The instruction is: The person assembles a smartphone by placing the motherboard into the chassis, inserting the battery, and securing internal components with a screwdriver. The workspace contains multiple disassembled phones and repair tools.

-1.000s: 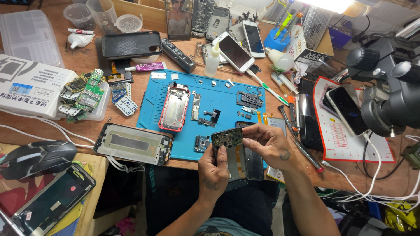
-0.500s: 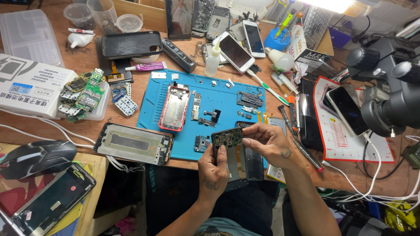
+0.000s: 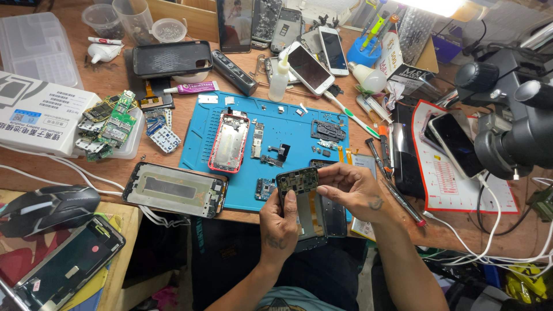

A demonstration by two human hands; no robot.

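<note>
Circuit board (image 3: 297, 179) unmoved (both hands (image 3: 280, 222) gripping)

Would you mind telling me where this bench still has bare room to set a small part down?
Bare patches: the blue mat between the red phone frame and the loose parts, and the wood between circuit boards and mat. The back edge and right side are crowded.

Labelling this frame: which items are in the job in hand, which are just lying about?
In hand:
left hand
right hand
small circuit board, pinched by both
phone frame under the hands

Lying about:
red phone shell on blue mat
white phones
microscope
computer mouse
</note>
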